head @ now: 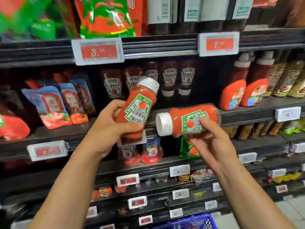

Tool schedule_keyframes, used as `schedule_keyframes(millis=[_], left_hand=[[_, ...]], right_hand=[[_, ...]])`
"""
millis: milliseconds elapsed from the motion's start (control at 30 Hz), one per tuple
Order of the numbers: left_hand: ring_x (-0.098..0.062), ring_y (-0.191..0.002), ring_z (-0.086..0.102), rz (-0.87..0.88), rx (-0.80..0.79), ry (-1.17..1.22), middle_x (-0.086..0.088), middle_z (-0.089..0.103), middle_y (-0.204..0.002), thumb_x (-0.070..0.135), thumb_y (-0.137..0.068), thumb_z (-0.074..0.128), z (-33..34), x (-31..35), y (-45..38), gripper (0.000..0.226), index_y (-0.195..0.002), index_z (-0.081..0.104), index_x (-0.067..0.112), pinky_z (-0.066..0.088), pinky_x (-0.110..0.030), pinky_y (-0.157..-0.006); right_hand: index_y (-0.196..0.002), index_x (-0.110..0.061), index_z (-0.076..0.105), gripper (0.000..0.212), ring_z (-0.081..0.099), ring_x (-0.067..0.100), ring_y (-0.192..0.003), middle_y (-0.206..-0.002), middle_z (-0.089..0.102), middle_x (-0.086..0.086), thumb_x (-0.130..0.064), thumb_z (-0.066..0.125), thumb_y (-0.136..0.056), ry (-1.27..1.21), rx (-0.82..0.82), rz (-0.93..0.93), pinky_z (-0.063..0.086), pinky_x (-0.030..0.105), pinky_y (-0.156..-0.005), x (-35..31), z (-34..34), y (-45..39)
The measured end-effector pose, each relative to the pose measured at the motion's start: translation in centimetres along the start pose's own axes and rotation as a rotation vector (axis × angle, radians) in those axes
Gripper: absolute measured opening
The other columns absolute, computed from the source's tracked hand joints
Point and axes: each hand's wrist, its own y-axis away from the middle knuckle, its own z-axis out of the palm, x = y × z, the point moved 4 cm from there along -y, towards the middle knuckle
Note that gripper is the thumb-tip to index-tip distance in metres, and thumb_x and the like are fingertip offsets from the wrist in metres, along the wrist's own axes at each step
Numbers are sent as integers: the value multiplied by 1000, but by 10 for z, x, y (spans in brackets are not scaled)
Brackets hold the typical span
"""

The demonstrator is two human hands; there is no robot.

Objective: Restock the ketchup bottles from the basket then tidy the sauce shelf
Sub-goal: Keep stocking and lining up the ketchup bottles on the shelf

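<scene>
The person's left hand [109,128] has its fingers wrapped around a Heinz ketchup bottle [137,111], white cap pointing up and away. The right hand [209,139] pinches a second ketchup bottle [189,120] lying sideways, cap toward the left fingers. Both bottles are in the air, just in front of the sauce shelf [247,114]. The blue basket [194,222] sits far below. This looks like restocking. Next, each bottle needs standing up beside the Heinz row [148,80] behind the fingers.

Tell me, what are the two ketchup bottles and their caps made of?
Both ketchup bottles look like clear, glossy plastic: the red sauce shows through and light glints off them. Their caps look like white matte plastic with ridged sides. Labels seem printed film or paper.
</scene>
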Motion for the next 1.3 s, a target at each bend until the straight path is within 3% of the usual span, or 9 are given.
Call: schedule_keyframes(millis=[200, 300, 367, 467, 633, 800, 967, 1167, 1300], left_hand=[[-23, -86, 76, 83, 96, -59, -8, 78, -94, 15, -45, 97, -7, 30, -37, 69, -106, 69, 5, 59, -27, -65], [-19, -76, 76, 123, 153, -22, -5, 78, -82, 12, -56, 90, 8, 43, -48, 41, -92, 71, 3, 58, -23, -61], [-8, -54, 70, 124, 225, -2, 3, 72, -61, 7, -66, 85, 20, 47, -55, 16, -72, 70, 7, 51, -15, -49], [-2, -54, 67, 21, 305, -15, 6, 72, -62, 18, -63, 90, 35, 46, -69, 16, -60, 75, 14, 46, -12, -43], [-2, -59, 65, -50, 456, -147, 12, 72, -68, 58, -34, 79, 49, 43, -90, 48, -65, 75, 21, 39, -13, -42], [-12, -80, 71, -88, 530, -246, 8, 76, -87, 53, -52, 84, 56, 42, -103, 39, -76, 73, 24, 55, -26, -68], [-2, -101, 70, 160, 366, -330, 12, 73, -113, 38, -75, 87, 77, 56, -112, 56, -125, 66, 23, 57, -22, -85], [-17, -121, 61, 232, 364, -571, 1, 64, -131, 39, -83, 81, 66, 52, -125, 58, -133, 59, 21, 47, -40, -107], [-18, -125, 58, 250, 335, -663, 2, 62, -134, 45, -84, 76, 58, 49, -133, 58, -135, 57, 25, 45, -41, -109]], right_hand=[[-117, 1, 65, 65, 71, 33, -103, -110, 72, 22, -25, 86, -62, 39, 77, -64, 58, 52, -90, -19, 24, -26], [-130, 8, 58, 75, 64, 42, -116, -123, 66, 29, -25, 81, -68, 76, 63, -74, 51, 56, -101, -34, 33, -40], [-127, 7, 60, 66, 68, 39, -111, -116, 70, 25, -24, 79, -72, 98, 38, -69, 52, 52, -101, -41, 36, -51], [-111, -2, 68, 42, 73, 26, -89, -98, 74, 15, -22, 79, -76, 158, -2, -47, 57, 43, -90, -48, 40, -67], [-95, -4, 70, 11, 73, 20, -73, -82, 75, 11, -11, 72, -87, 215, -24, -15, 60, 35, -69, -54, 39, -93], [-107, 7, 68, 19, 73, 25, -78, -89, 74, 17, -2, 65, -90, 259, -23, -41, 60, 45, -81, -60, 37, -107], [-114, -5, 69, 31, 74, 28, -89, -100, 76, 14, -14, 76, -85, 319, -91, -29, 60, 47, -85, -55, 37, -120], [-127, -10, 64, 76, 72, 28, -105, -115, 75, 9, -34, 90, -59, 529, -68, -82, 57, 48, -94, -48, 38, -135], [-127, -10, 63, 65, 70, 32, -109, -119, 73, 11, -25, 89, -70, 556, -87, -92, 54, 54, -98, -45, 41, -143]])
